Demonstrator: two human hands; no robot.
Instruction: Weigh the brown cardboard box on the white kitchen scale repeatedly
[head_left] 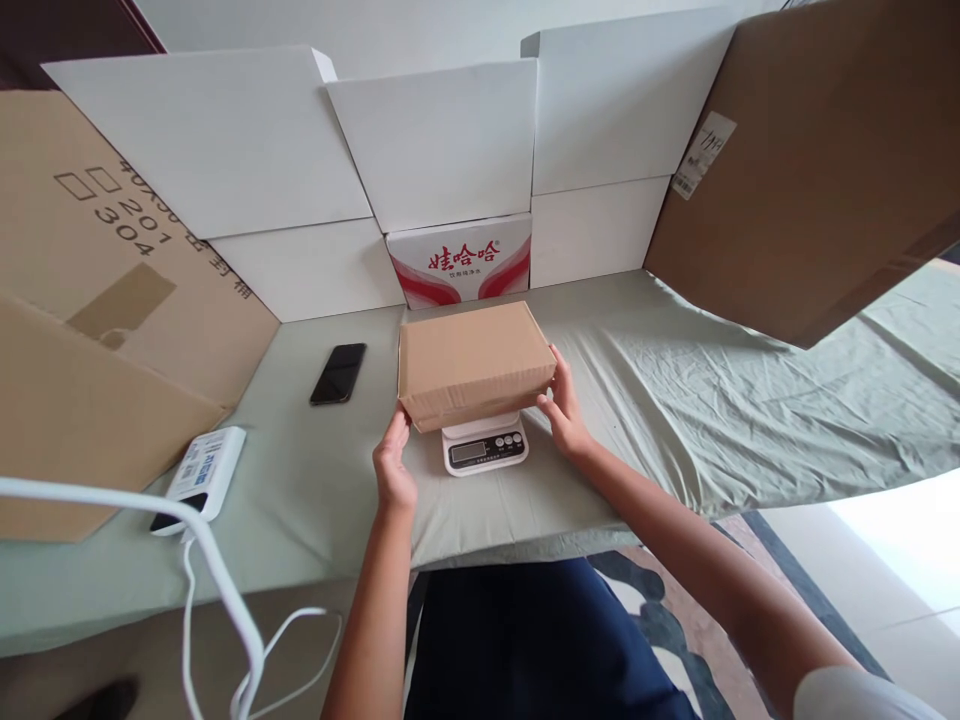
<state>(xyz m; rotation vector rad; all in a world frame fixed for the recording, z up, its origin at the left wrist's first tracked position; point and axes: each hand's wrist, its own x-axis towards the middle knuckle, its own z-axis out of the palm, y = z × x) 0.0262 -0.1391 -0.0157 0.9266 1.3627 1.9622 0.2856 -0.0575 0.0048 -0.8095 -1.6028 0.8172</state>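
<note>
Flanking the cardboard box [474, 362], left hand [393, 468] and right hand [564, 408] touch its ends.

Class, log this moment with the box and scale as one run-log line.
left hand: touching cardboard box | right hand: touching box | box: on kitchen scale | phone: left on table

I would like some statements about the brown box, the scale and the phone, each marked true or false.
1. The closed brown cardboard box rests on the small white digital kitchen scale. True.
2. Only one hand touches the box. False: the left hand and the right hand are each at one end.
3. The flat black phone lies on the box. False: it lies on the pale green cloth, to the left of the box.
4. A white carton with red print stands behind the box. True.
</note>
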